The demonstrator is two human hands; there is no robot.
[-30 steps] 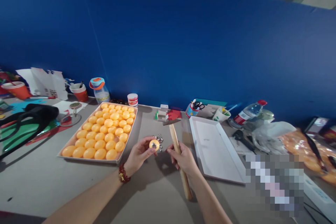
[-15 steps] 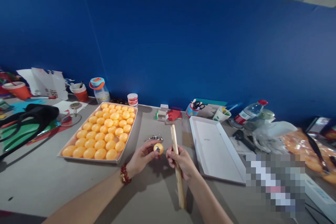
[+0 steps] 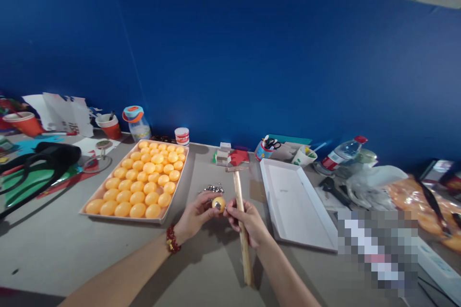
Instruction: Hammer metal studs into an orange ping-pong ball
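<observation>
My left hand is closed around an orange table tennis ball. A small shiny metal piece shows on the near side of the ball, by my thumb. My right hand is shut on a hammer by its wooden handle, with the metal head pointing away from me. The right thumb and fingertips are pinched close beside the ball; whether they also hold something small, I cannot make out. Just beyond the left fingers lies a small heap of shiny metal pieces.
To the left, a shallow box holds many orange balls. A white box lid lies to the right. Along the blue wall stand a bottle, a pen cup and a white tub. A power strip is at far right.
My right fingertips have moved left, closer to the ball. The ball has shifted slightly to the right, and the hammer has moved slightly left with my right hand.
</observation>
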